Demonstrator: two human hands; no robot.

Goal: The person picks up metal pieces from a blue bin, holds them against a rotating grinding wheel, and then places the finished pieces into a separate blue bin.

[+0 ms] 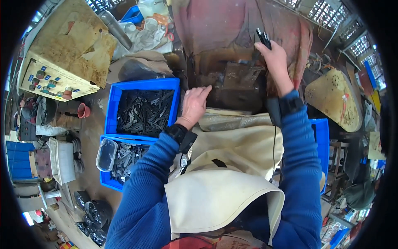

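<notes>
fingers of the right hand (274,58) are curled shut around a slim black tool (263,38), which sticks up out of the fist and tilts a little to the left; what kind of tool it is i cannot tell. the left hand (194,104) is loose and open, gripping nothing, its fingertips (206,88) reaching forward to touch the left edge of a dark, rusty metal block (238,85) that sits in the machine in front of the person. the right fist hovers just above and to the right of that same block. behind the block rises a worn reddish machine body (232,25). both wrists wear dark straps, and both arms are in blue knitted sleeves (145,182); a thin cable hangs down beside the right forearm. a cream apron (224,195) covers the lap below the hands. just left of the left hand stands a blue plastic crate (115,103) filled with small dark metal pieces (143,110), and a second blue crate (107,179) of the same pieces sits nearer the person, with a clear plastic tub (106,155) resting on its rim. farther left, well apart from the hands, is a yellowish control box (62,66) with coloured buttons.
</notes>
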